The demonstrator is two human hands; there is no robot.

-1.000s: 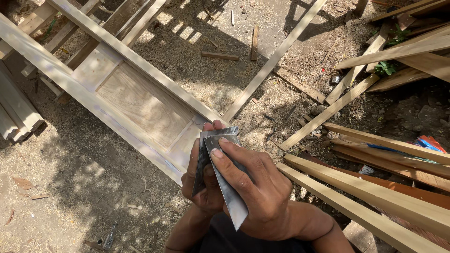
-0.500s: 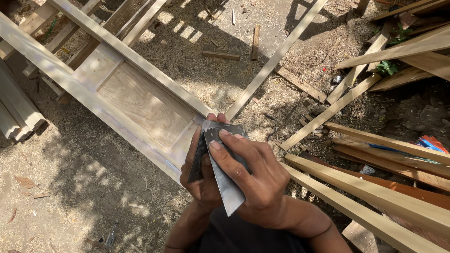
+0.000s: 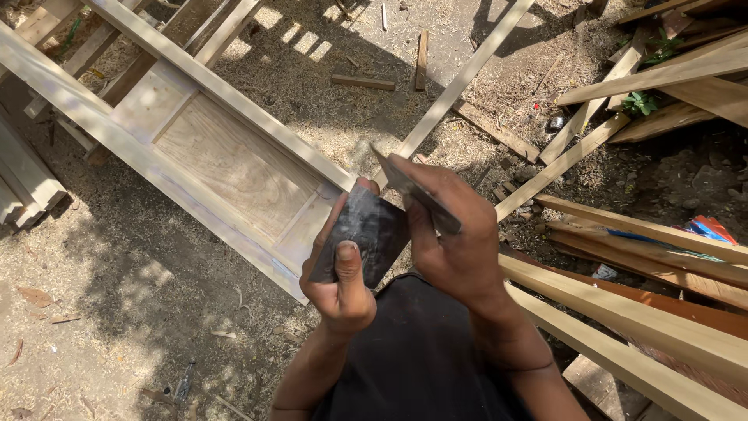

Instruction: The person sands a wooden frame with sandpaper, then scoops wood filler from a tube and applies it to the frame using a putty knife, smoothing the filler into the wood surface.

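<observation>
My left hand (image 3: 343,284) holds a dark grey sheet of sandpaper (image 3: 366,234), thumb pressed on its face. My right hand (image 3: 452,234) grips the sheet's right part, which is bent up into a narrow fold between fingers and thumb. Both hands are raised over the near end of a long pale wooden door frame with a recessed panel (image 3: 226,164), which lies on the ground and runs from upper left to the middle.
Sawdust and wood chips cover the ground (image 3: 117,312). Long wooden planks (image 3: 647,327) lie at the right. A thin batten (image 3: 460,78) runs diagonally at top centre. Stacked timber (image 3: 23,179) sits at the left edge, short offcuts (image 3: 362,80) further back.
The hands have spread the sandpaper apart: earlier it was folded under my right hand, now my left hand holds one part flat and my right hand lifts the other.
</observation>
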